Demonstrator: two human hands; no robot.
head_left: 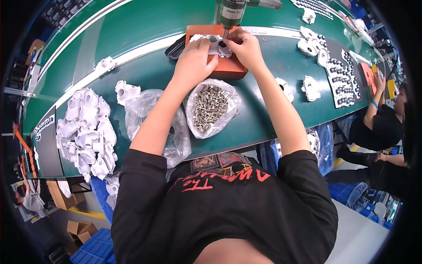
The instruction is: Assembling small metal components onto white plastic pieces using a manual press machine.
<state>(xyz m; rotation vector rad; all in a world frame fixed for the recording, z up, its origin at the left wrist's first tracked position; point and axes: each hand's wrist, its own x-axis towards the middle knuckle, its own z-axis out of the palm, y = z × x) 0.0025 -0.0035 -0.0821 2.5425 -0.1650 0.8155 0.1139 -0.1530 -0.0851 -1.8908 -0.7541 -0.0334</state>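
A white plastic housing (213,40) with round openings lies on an orange block fixture (233,66) at the far side of the bench. My left hand (193,61) grips the housing's left side, fingers over its edge. At the housing's right end, my right hand (247,47) has thumb and fingers pinched together close to the driver bit; whatever they hold is too small to make out. Above hangs a green power screwdriver (232,14), its bit pointing down between my hands. Nearer me, an open clear bag of metal screws (210,108) stands between my forearms.
Left of me lies a heap of white housings (88,132), beside a crumpled clear plastic bag (178,136). Loose housings (311,88) and trays of small black-and-white parts (340,81) are on the right. A dark object (176,47) sits left of the fixture. A co-worker (378,119) works far right.
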